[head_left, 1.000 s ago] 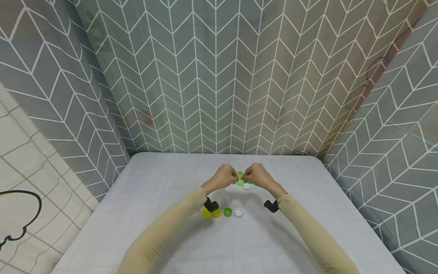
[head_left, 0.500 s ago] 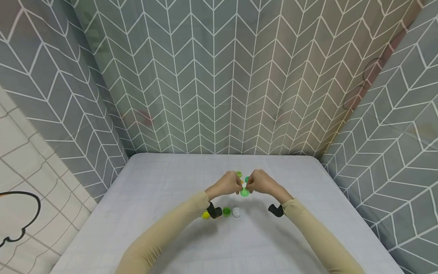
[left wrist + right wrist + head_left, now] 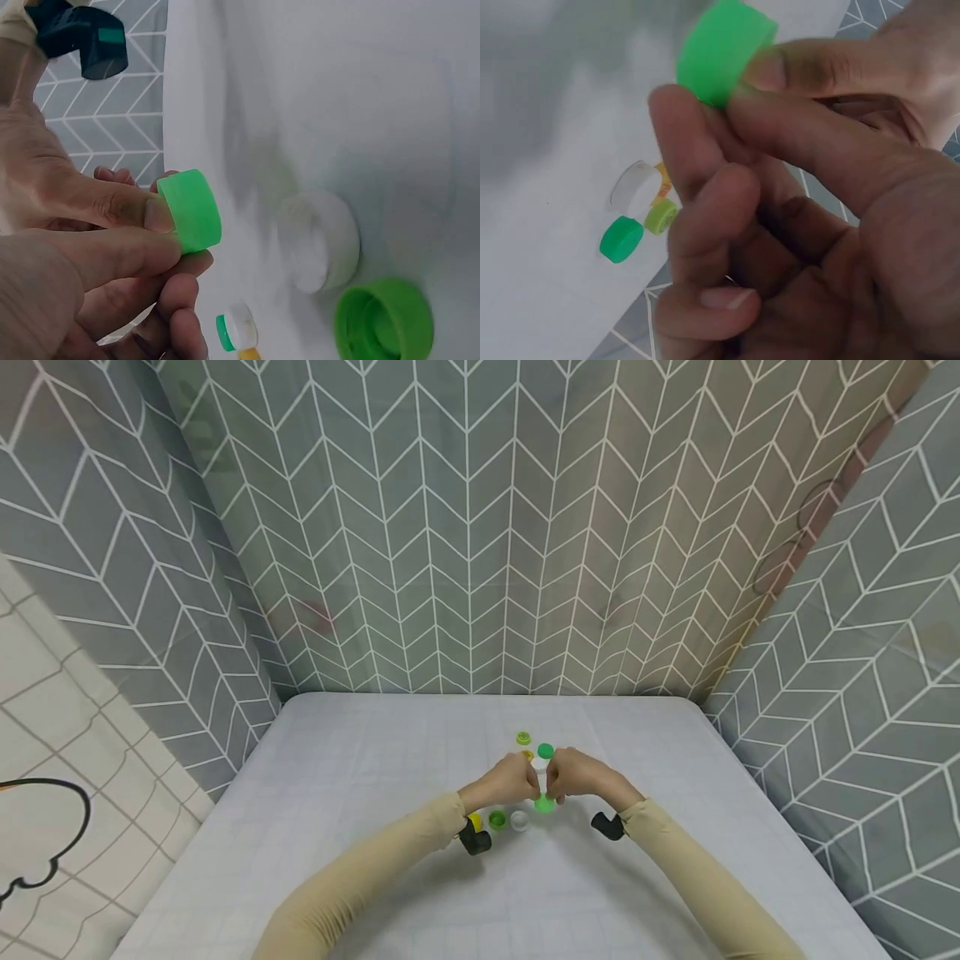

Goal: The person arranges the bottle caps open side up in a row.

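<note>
You pinch the bright-green round plastic cap (image 3: 195,212), left hand (image 3: 510,779) and right hand (image 3: 577,774), over the white table (image 3: 382,743); white round cap (image 3: 337,240) nearby, yellow round cap (image 3: 476,819) part-blocked by your black wrist camera (image 3: 476,840).

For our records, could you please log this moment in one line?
left hand: pinches bright green cap | right hand: pinches same cap | nearby: white cap, darker green cap

The light is soft, and the sleeves (image 3: 367,870) cast faint shadows on the worktop (image 3: 367,752). Both wrist views are dimmer and hazy; in the right one, the green cap (image 3: 721,56) is slightly blurred.
</note>
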Tool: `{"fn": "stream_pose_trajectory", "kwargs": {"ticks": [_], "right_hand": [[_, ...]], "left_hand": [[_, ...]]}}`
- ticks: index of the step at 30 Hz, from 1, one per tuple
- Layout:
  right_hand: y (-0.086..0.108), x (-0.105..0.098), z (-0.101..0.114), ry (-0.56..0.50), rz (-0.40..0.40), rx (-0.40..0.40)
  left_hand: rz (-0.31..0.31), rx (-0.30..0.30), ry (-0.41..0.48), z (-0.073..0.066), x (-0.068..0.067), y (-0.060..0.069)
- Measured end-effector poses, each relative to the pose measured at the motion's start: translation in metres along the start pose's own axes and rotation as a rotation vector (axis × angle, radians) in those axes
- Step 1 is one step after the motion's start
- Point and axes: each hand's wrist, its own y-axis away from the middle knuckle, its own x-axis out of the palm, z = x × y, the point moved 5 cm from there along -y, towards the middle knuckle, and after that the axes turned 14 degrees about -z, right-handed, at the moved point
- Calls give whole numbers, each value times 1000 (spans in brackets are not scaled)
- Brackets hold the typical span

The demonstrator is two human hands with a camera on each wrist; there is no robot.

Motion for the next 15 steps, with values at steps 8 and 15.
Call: {"fn": "stream_pose_trajectory", "kwargs": {"ticks": [8, 15], "right_hand": [[1, 10, -2, 35, 57, 22], [2, 16, -3, 34, 60, 22]], "left_hand": [[28, 4, 4, 6, 10, 3], [39, 41, 7, 8, 17, 5]]}}
